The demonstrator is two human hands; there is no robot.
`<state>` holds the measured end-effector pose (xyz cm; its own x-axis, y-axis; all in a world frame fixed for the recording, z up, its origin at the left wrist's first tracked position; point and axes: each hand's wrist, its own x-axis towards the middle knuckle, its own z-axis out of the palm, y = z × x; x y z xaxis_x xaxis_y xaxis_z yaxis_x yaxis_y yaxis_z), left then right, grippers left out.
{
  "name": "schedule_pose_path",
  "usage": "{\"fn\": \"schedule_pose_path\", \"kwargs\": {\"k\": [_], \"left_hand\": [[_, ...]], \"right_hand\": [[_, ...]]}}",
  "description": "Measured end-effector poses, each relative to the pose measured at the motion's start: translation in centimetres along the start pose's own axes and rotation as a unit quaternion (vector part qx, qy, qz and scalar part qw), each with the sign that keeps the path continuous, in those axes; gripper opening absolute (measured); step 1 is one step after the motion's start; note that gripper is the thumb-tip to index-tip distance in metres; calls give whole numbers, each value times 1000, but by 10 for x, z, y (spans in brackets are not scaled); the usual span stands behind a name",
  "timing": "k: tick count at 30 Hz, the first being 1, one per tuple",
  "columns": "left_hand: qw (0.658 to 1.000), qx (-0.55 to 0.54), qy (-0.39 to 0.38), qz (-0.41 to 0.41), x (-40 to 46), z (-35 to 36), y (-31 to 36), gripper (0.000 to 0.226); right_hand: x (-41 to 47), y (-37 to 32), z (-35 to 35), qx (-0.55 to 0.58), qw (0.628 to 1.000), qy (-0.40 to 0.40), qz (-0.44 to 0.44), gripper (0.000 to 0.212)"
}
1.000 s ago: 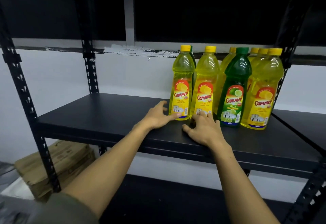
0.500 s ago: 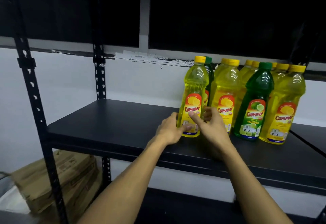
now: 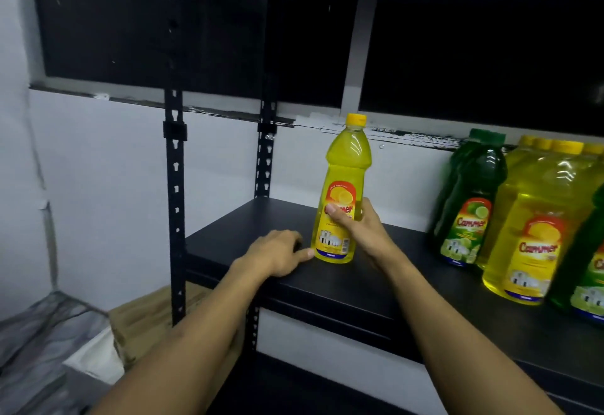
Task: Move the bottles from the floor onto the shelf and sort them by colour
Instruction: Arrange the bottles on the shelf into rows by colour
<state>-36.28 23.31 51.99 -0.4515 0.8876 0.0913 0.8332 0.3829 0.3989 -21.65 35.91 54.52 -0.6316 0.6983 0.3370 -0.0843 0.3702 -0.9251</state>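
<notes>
A yellow bottle [image 3: 343,186] with a yellow cap stands upright on the black shelf [image 3: 248,244], near its left end. My right hand [image 3: 359,228] grips it around the label. My left hand [image 3: 277,253] rests on the shelf with a fingertip touching the bottle's base. Further right stand a dark green bottle [image 3: 470,192], a yellow bottle [image 3: 532,218] with more yellow caps behind it, and part of another green bottle [image 3: 588,284] at the frame's edge.
Black perforated uprights [image 3: 175,186] hold the shelf against a white wall. Below left lie a cardboard box [image 3: 143,323] and grey plastic-wrapped material [image 3: 39,342]. A lower shelf board [image 3: 294,391] shows beneath.
My right hand has taken hold of the leftmost yellow bottle and slid it left, away from the group. My left hand now touches only its base. The view has swung left.
</notes>
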Motion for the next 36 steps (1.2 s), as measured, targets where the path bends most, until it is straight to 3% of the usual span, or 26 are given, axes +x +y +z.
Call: {"fn": "schedule_pose_path", "kwargs": {"k": [8, 18, 23, 36], "left_hand": [[992, 85, -2, -89, 37, -34, -78, 62], [992, 97, 32, -74, 54, -25, -91, 63], [992, 93, 37, -74, 55, -24, -92, 63], [993, 74, 44, -77, 50, -26, -89, 62]], "right_hand": [[75, 14, 63, 29, 999, -6, 15, 54], [165, 40, 98, 3, 999, 42, 2, 61], [212, 65, 104, -83, 990, 113, -5, 101], [212, 58, 116, -156, 978, 140, -18, 82]]}}
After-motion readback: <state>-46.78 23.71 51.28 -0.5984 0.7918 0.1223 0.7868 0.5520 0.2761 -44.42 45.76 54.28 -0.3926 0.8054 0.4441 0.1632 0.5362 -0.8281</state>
